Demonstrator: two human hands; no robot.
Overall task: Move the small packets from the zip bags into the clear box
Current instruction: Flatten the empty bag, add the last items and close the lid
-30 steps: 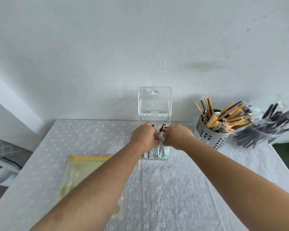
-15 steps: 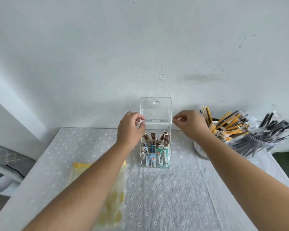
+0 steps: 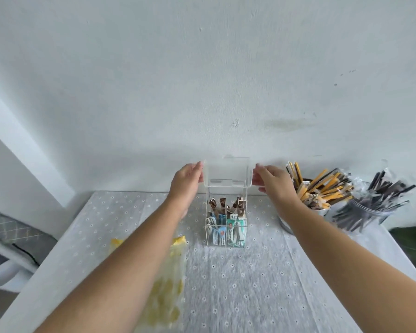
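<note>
Clear acrylic makes up the box [image 3: 226,195], which stands upright on the dotted tabletop [image 3: 250,284] close to the wall, its lid [image 3: 227,171] raised. The left hand [image 3: 186,181] and right hand [image 3: 273,183] flank the lid, fingers fairly straight and seemingly pressed against its side edges, though blur softens them. Brown, blue and teal small packets [image 3: 235,229] stand in the box's compartments. A yellow zip bag [image 3: 175,265] lies flat under the left forearm.

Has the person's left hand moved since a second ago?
Yes. The left hand rose from the clear acrylic box's packet compartments to its upright lid's left edge.
</note>
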